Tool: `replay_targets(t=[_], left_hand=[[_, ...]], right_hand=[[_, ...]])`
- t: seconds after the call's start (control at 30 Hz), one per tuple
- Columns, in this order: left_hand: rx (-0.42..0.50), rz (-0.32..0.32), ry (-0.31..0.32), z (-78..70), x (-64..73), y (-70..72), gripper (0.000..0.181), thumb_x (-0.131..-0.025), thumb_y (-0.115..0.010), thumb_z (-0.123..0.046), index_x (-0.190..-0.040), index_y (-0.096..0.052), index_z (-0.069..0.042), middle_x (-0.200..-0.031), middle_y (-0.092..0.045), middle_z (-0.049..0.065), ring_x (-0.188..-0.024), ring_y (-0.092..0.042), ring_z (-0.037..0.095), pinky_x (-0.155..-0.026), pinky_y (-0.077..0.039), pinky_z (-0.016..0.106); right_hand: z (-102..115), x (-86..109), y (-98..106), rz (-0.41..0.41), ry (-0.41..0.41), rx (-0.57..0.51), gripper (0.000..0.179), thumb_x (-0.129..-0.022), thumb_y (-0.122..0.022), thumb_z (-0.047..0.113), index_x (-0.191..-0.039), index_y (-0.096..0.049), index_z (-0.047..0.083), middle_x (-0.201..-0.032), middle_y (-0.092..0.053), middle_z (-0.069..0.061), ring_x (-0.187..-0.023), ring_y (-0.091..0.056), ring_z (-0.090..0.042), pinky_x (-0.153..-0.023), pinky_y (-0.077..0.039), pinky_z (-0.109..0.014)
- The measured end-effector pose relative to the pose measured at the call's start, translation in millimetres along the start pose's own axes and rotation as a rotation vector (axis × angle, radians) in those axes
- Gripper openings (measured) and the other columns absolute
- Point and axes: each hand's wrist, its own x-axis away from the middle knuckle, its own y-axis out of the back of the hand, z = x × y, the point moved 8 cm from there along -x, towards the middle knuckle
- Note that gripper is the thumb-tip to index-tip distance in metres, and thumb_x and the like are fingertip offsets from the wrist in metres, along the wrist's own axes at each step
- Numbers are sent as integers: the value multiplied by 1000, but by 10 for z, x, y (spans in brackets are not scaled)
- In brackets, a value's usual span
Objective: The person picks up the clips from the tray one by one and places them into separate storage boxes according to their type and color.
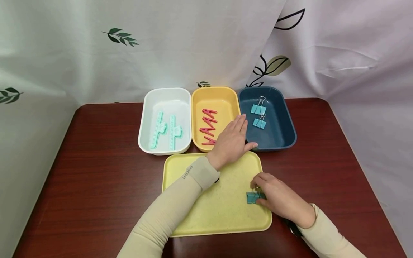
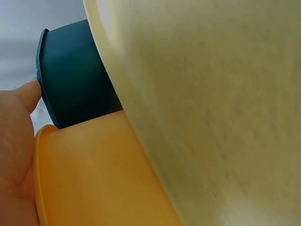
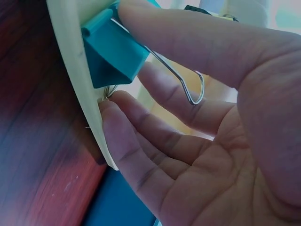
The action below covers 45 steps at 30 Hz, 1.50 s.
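A teal binder clip point(image 1: 252, 197) is at the right side of the yellow tray point(image 1: 226, 215). My right hand point(image 1: 278, 195) grips it, and in the right wrist view the thumb lies on the clip's teal body point(image 3: 113, 56) with the fingers curled around its wire handles. My left hand point(image 1: 229, 141) reaches across the tray with straight fingers, over the shared edge of the orange bin point(image 1: 222, 94) and the navy bin point(image 1: 280, 132). In the left wrist view its thumb is right at the navy bin's rim point(image 2: 41, 70).
Two teal binder clips point(image 1: 259, 123) lie in the navy bin. Several red clothespins point(image 1: 208, 130) lie in the orange bin. The white bin point(image 1: 146, 122) holds two mint-green bag clips point(image 1: 174, 132). A patterned curtain point(image 1: 161, 53) hangs behind the dark red table point(image 1: 96, 179).
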Motion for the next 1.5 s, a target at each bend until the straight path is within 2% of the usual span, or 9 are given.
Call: replay_targets(t=[0.3, 0.57, 0.73, 0.87, 1.0, 1.17, 1.5], left_hand=[[-2, 5, 6, 19, -9, 2, 85, -101, -42, -61, -157, -27, 0, -167, -11, 14, -155, -5, 26, -123, -9, 35], [-8, 0, 2, 19, -15, 1, 84, -101, -41, -61, -157, -28, 0, -167, -12, 14, -155, -5, 26, -123, -9, 35], [-12, -10, -6, 13, -12, 6, 84, -102, -41, -61, -156, -29, 2, -167, -14, 16, -154, -6, 27, -123, -13, 36], [-11, -10, -5, 15, -15, 4, 84, -101, -41, -61, -156, -29, 2, -167, -14, 16, -154, -6, 27, -123, -14, 37], [-6, -2, 0, 18, -14, -4, 84, -101, -41, -61, -157, -28, 1, -167, -12, 15, -155, -5, 26, -123, -11, 36], [-8, -3, 0, 17, -15, -2, 85, -101, -41, -62, -157, -28, 1, -167, -12, 15, -155, -4, 26, -123, -11, 35], [-8, -14, -11, 4, -12, -1, 84, -101, -42, -61, -156, -29, 2, -167, -14, 16, -154, -6, 27, -123, -14, 37]], right_hand=[[39, -24, -2, -15, 50, 21, 40, -71, -88, 3, -80, -52, 18, -89, -46, 8, -83, -44, -11, -68, -45, -26], [62, -25, 8, -41, 63, 26, 46, -69, -88, 0, -76, -46, 19, -93, -46, 5, -86, -45, -12, -70, -45, -26], [54, -30, 7, -32, 50, 4, 48, -71, -86, -2, -77, -44, 19, -87, -42, 8, -81, -43, -9, -67, -42, -24], [44, -34, 5, -32, 44, -33, 45, -73, -85, -3, -81, -47, 19, -84, -42, 9, -76, -45, -7, -66, -43, -23], [15, -28, 1, -21, 11, -68, 38, -75, -85, -3, -94, -58, 16, -91, -53, 7, -78, -51, -6, -68, -49, -25], [-6, -18, -4, 1, -25, -71, 48, -75, -86, -1, -114, -60, 8, -100, -57, 3, -82, -55, -7, -72, -52, -28], [-17, -19, -9, 29, -61, -67, 56, -76, -87, 4, -125, -60, 4, -107, -61, 1, -89, -58, -10, -77, -53, -32]])
